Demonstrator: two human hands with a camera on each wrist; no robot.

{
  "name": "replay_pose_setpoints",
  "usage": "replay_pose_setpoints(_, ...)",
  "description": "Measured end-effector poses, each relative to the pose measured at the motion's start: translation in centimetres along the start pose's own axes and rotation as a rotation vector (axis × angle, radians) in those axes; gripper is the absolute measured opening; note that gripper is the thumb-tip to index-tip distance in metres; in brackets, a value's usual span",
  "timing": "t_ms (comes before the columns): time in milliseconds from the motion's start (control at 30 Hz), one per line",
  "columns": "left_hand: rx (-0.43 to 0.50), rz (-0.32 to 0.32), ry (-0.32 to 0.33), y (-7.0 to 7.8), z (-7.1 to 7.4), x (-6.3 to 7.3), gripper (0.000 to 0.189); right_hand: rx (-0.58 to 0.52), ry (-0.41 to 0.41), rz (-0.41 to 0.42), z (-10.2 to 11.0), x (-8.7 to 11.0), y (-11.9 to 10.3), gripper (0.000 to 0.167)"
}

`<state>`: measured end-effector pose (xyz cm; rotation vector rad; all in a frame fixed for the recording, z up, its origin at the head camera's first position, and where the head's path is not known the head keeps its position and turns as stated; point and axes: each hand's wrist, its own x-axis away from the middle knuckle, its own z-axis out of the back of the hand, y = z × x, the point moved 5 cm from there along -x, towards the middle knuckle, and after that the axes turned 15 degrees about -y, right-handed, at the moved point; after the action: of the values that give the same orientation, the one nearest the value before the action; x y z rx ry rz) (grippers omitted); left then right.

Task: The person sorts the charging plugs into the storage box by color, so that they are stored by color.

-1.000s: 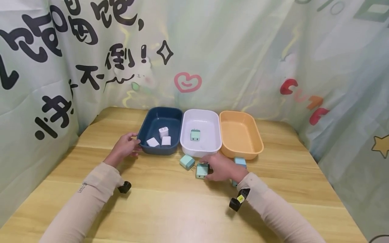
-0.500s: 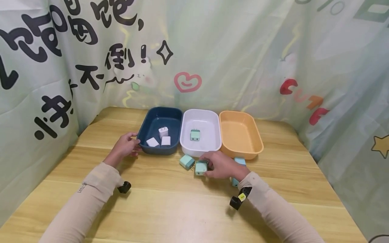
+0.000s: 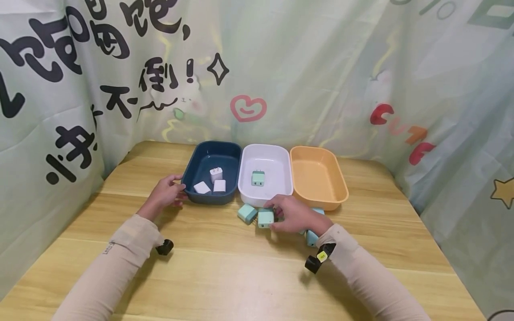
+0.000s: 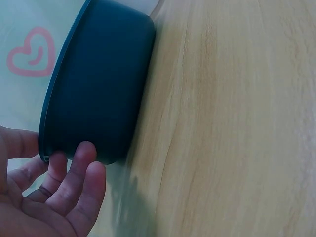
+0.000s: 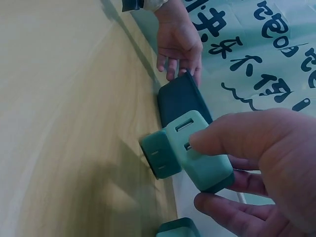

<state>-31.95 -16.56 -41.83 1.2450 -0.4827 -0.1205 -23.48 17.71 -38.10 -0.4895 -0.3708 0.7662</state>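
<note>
My right hand [image 3: 296,215] pinches a light green USB charger [image 3: 265,219] just in front of the white tray [image 3: 265,199]. In the right wrist view the thumb lies over the charger's port face [image 5: 202,158], with fingers beneath. A second green charger [image 3: 246,214] is on the table just left of it. My left hand [image 3: 164,195] holds the near left corner of the dark blue tray [image 3: 213,199]; the left wrist view shows its thumb at the rim and fingertips against the outer wall. Blue chargers [image 3: 312,239] lie partly hidden behind the right hand and wrist.
Three white chargers [image 3: 219,186] sit in the dark blue tray. One green charger [image 3: 258,179] lies in the white tray. The orange tray [image 3: 319,178] stands at the right end of the row. A printed curtain [image 3: 313,89] hangs behind the wooden table [image 3: 225,276].
The right hand has taken hold of the green charger and raised it slightly toward the white tray. The left hand and the trays stay where they were.
</note>
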Motion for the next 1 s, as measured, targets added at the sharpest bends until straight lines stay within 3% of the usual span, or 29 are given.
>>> replay_pose_setpoints(400,-0.001,-0.008,-0.004,0.0,0.2,0.0,0.048,-0.031,-0.006,0.006,1.5,-0.2,-0.4,0.049)
replay_pose_setpoints(600,0.003,-0.015,-0.006,0.1,0.2,0.0,0.049,-0.028,0.029,0.021,2.3,-0.4,-0.4,0.048)
replay_pose_setpoints(1000,0.006,-0.012,-0.003,-0.1,0.2,-0.1,0.049,-0.036,0.080,-0.068,4.0,-1.3,1.0,0.049)
